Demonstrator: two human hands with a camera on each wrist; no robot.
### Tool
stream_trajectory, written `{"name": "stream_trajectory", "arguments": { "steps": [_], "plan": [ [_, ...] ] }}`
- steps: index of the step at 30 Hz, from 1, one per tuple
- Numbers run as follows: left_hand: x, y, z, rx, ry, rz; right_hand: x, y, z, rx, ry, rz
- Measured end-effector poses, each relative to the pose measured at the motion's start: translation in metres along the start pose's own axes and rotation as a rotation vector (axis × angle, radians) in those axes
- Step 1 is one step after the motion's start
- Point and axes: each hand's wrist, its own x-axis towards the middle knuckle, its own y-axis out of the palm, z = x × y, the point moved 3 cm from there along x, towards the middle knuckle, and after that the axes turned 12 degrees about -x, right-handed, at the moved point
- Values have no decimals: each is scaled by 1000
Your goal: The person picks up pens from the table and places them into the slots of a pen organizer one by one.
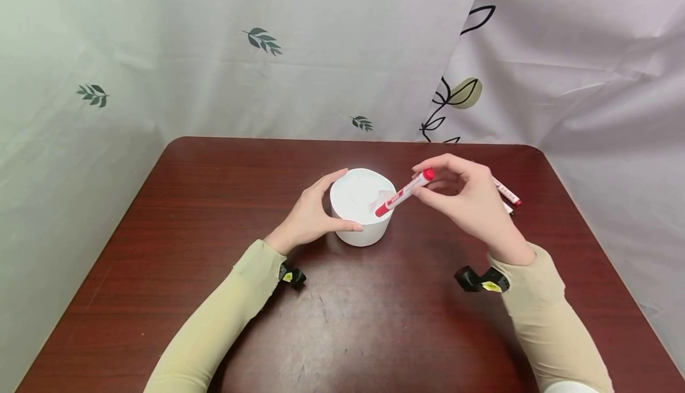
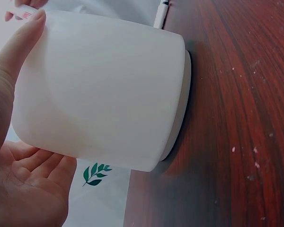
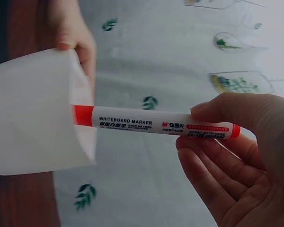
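The right hand point(image 1: 473, 206) pinches a marker point(image 1: 405, 192); the left hand point(image 1: 310, 213) grips the container point(image 1: 363, 236) (a slackened pinch could drop the marker)

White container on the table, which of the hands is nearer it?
Left. The left hand grips the white container; the right hand is apart from it, to its right, pinching a red-and-white marker.

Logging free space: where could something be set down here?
The dark red wooden table is bare from its left edge to the left hand, and between the pale sleeves, nearer than the round white container. It's crowded right of the container: the right hand holds a red and white marker; other markers lie beyond.
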Motion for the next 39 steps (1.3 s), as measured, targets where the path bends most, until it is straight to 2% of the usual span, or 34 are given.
{"name": "stream_trajectory", "arguments": {
  "steps": [10,19,24,29,33,39],
  "plan": [
    [0,0,0,-9,11,4,8,29,-21,-49,36,97],
    [0,0,1,-20,10,7,9,40,-35,-62,52,133],
    [0,0,1,-14,5,11,9,40,-39,-80,62,133],
    [0,-1,1,7,14,26,5,35,-44,-51,93,123],
    [-3,-6,2,6,34,26,0,25,-47,-44,122,111],
    [-4,-11,3,-7,69,25,-6,8,-54,-102,176,80]
  ]
}}
